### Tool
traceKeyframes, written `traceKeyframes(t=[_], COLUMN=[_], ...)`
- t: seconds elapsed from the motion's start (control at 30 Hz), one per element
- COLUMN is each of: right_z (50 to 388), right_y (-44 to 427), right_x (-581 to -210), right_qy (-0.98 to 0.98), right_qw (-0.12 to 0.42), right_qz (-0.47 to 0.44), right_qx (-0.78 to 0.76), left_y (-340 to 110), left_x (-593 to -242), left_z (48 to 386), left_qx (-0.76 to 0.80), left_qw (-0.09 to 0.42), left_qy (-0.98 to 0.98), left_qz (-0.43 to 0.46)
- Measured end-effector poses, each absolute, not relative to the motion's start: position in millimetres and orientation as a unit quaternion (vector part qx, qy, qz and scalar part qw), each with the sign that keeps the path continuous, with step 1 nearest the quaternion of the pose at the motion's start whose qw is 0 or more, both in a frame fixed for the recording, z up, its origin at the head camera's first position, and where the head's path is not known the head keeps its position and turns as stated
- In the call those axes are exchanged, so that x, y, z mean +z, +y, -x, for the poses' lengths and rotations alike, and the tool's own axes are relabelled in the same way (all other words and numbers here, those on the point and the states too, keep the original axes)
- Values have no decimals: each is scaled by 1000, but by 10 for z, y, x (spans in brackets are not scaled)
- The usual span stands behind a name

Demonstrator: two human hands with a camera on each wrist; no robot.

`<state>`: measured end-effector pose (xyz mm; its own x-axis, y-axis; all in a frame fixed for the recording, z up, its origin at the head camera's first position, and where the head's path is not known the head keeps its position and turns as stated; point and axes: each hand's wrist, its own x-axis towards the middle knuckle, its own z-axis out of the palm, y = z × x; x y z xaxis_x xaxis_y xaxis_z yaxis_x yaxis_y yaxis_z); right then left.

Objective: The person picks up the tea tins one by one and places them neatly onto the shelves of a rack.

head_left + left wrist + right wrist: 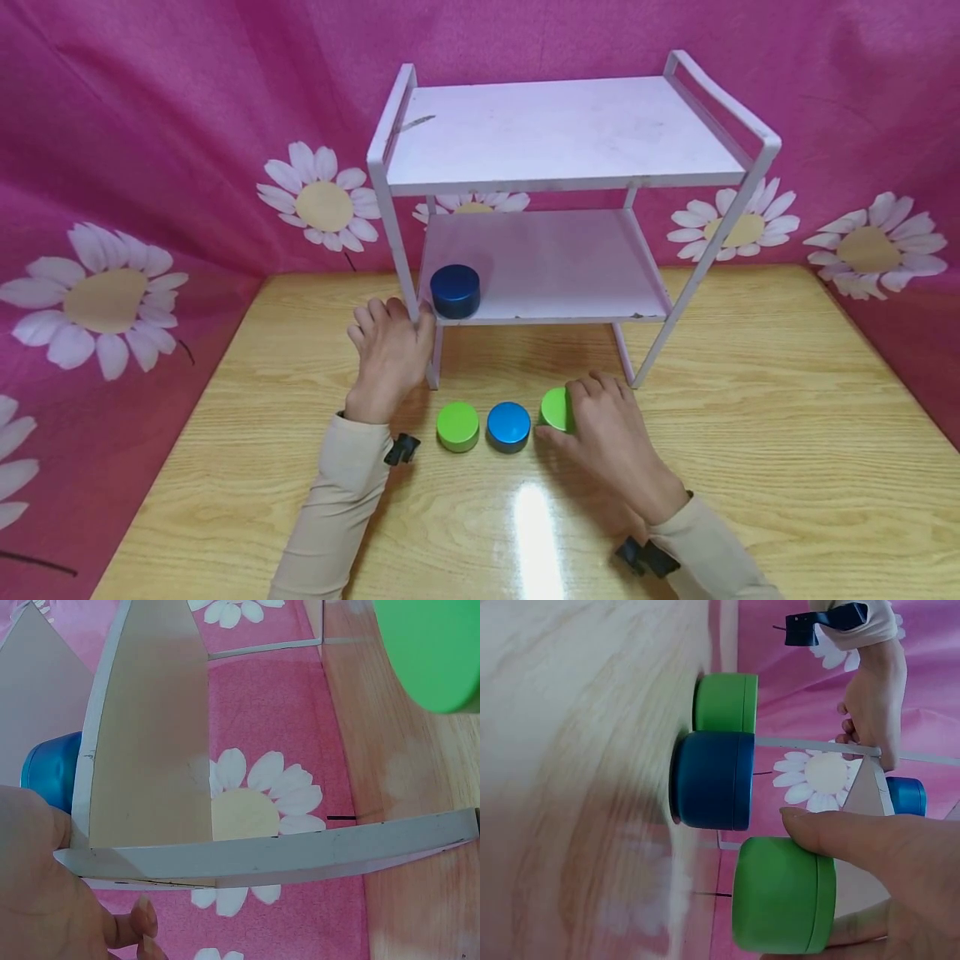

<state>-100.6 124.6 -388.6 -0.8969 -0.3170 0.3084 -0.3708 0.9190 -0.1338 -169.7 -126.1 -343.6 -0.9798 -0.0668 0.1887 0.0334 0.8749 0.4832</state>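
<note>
My left hand (pixel 392 354) grips the front left post of a white two-tier shelf rack (pixel 562 133) at the height of its lower shelf. Just right of that hand, a dark blue round tin (pixel 455 292) stands on the lower shelf. Between thumb and fingers, my right hand (pixel 611 433) holds a green round tin (pixel 780 896), slightly off the table in the right wrist view. Left of it on the table stand a blue round tin (pixel 508 427) and another green round tin (pixel 457 426), lined up in a row.
The rack stands on a wood-grain table (pixel 787 433), its top shelf framed by side rails (pixel 727 104). Behind and at the sides hangs a pink cloth (pixel 187 125) printed with white daisies. Black wrist cameras (pixel 402 449) sit at both sleeves.
</note>
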Motion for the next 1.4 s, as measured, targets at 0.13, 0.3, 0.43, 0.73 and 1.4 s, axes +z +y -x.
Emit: traceKeyframes(t=[0.13,0.3,0.43,0.73,1.4], right_z=[1020,1028,1039,1058,1082], right_y=[1255,1255,1246,1208,1175], right_x=[-3851,-3813,-3777,-3678,-3496], right_qy=[-969,-965,-963,-960,-961], right_qw=[142,149,153,162,156], right_qz=[-176,-181,-185,-192,-191], right_qx=[105,115,122,127,128], left_y=[-1259,-1258,-1261,-1266,-1269], left_x=[-3439,-3437,-3434,-3433,-3443], left_z=[1699,1700,1695,1701,1701], left_qx=[-251,-251,-250,-250,-247], left_qw=[102,102,100,105,100], left_qy=[-963,-963,-963,-962,-964], left_qz=[-6,-6,-8,-8,-5])
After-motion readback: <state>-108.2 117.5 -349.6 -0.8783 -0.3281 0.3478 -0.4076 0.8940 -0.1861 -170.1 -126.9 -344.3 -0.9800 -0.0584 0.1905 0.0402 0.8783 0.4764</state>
